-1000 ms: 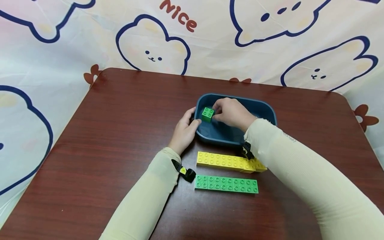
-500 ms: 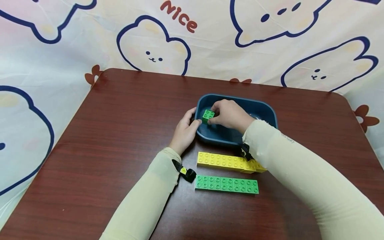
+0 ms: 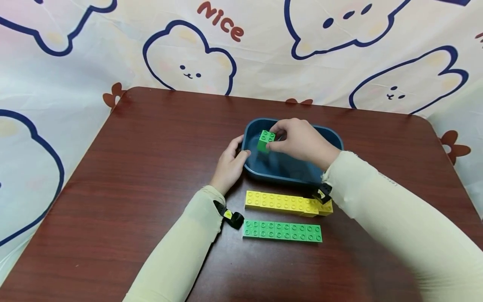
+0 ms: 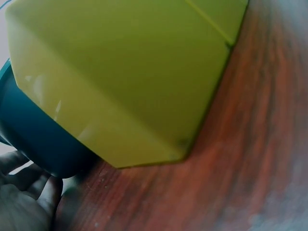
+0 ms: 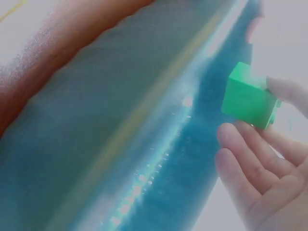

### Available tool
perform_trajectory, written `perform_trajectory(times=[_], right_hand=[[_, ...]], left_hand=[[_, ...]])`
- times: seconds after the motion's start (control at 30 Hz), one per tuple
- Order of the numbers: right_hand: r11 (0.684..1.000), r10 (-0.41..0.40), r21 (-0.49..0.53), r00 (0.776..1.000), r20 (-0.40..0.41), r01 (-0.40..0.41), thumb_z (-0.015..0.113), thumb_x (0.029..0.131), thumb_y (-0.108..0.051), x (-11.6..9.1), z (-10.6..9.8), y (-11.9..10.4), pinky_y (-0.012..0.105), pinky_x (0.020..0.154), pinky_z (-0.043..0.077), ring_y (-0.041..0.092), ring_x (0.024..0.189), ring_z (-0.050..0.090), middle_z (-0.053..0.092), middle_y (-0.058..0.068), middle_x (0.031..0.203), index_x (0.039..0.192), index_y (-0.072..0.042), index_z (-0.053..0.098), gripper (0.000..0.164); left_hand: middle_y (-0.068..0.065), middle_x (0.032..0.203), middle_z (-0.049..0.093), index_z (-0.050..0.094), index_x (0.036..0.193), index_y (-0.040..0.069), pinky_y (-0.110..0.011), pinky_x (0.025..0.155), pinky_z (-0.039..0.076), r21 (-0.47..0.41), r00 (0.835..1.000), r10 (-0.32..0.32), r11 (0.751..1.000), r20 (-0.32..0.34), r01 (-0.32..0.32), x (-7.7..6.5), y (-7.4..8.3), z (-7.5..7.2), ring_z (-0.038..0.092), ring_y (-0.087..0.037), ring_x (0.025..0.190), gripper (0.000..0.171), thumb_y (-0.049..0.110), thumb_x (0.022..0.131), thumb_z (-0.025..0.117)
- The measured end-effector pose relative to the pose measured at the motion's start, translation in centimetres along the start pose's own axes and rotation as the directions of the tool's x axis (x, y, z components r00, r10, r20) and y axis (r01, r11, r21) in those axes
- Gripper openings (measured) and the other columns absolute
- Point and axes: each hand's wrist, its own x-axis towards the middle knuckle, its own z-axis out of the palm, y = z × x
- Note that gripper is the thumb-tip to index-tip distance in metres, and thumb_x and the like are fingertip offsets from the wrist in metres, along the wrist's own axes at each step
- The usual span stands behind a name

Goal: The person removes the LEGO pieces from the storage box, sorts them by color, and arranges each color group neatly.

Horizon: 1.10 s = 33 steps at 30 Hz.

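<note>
In the head view, my right hand [image 3: 303, 138] pinches a green toy building brick [image 3: 266, 140] between thumb and fingers, over the left part of a dark blue plastic tub [image 3: 290, 181]. The right wrist view shows this green brick [image 5: 248, 98] at the fingertips, with the other fingers loosely curled below it. My left hand [image 3: 229, 165] grips the tub's left end, thumb over the rim and fingers along the outer wall. A yellow row of bricks [image 3: 279, 202] lies in front of the tub, and a green row of bricks [image 3: 282, 231] lies nearer to me.
The brown wooden table [image 3: 158, 167] carries everything. A printed cloth [image 3: 264, 71] hangs behind its far edge. Close to the left wrist camera, the end of the yellow row [image 4: 130, 91] hides much of the tub.
My right hand has closed on the green brick and lifted it from the tub's floor, slightly to the right. The left hand and both brick rows stay in place.
</note>
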Motion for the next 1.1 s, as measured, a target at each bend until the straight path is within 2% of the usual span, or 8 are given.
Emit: perform_trajectory(times=[0.2,0.4,0.57,0.7,0.8,1.1], right_hand=[[0.999,-0.046,0.018,0.998,-0.04,0.047,0.074,0.092,-0.034,-2.3,-0.9,-0.1,0.041,0.081,0.055,0.019,0.098,0.063,0.068,0.004,0.109,0.128,-0.011,0.066,0.043],[0.995,-0.091,0.033,0.988,-0.125,0.096,0.078,0.089,-0.03,-4.9,-1.6,-0.3,0.042,0.083,0.055,0.018,0.097,0.064,0.068,0.002,0.112,0.128,-0.012,0.066,0.045],[0.989,-0.117,0.068,0.975,-0.191,0.132,0.078,0.089,-0.02,-6.8,-1.9,-0.1,0.041,0.083,0.054,0.016,0.092,0.064,0.07,0.001,0.103,0.111,-0.013,0.071,0.024],[0.987,-0.121,0.082,0.978,-0.171,0.136,0.075,0.091,-0.013,-7.1,-1.6,0.7,0.039,0.082,0.054,0.016,0.09,0.064,0.07,0.001,0.098,0.101,-0.012,0.072,0.011],[0.988,-0.11,0.095,0.985,-0.132,0.123,0.075,0.091,-0.012,-6.9,-1.4,1.3,0.038,0.082,0.055,0.016,0.09,0.064,0.069,0.002,0.099,0.102,-0.011,0.071,0.012],[0.992,-0.07,0.102,0.994,-0.08,0.078,0.075,0.092,-0.015,-6.3,-1.2,2.2,0.039,0.082,0.056,0.018,0.092,0.064,0.069,0.003,0.101,0.106,-0.011,0.07,0.015]], left_hand=[[0.001,0.142,0.056,0.047,0.15,0.021,-0.042,0.107,0.042,0.008,1.0,0.007,1.0,-0.003,-0.007,0.0,0.0,0.0,0.052,-0.016,0.127,0.049,0.026,0.101,0.053],[0.003,0.145,0.053,0.046,0.15,0.022,-0.044,0.11,0.038,0.015,1.0,-0.003,1.0,0.0,0.003,0.0,0.1,0.1,0.048,-0.015,0.131,0.05,0.028,0.101,0.052],[0.002,0.146,0.052,0.046,0.151,0.023,-0.044,0.109,0.039,0.001,1.0,-0.003,1.0,0.008,0.003,-0.1,0.1,0.0,0.049,-0.017,0.13,0.05,0.028,0.102,0.051],[0.002,0.146,0.052,0.046,0.15,0.022,-0.044,0.11,0.038,-0.002,1.0,-0.004,1.0,0.005,0.004,-0.1,0.0,-0.1,0.048,-0.016,0.131,0.049,0.026,0.102,0.051],[0.002,0.147,0.051,0.047,0.15,0.022,-0.044,0.111,0.037,0.001,1.0,-0.003,1.0,0.003,0.003,-0.1,-0.1,-0.1,0.047,-0.016,0.133,0.049,0.026,0.102,0.052],[0.001,0.143,0.055,0.049,0.148,0.019,-0.04,0.111,0.036,0.008,1.0,0.015,1.0,-0.016,-0.015,0.0,0.0,0.1,0.048,-0.014,0.131,0.048,0.022,0.101,0.053]])
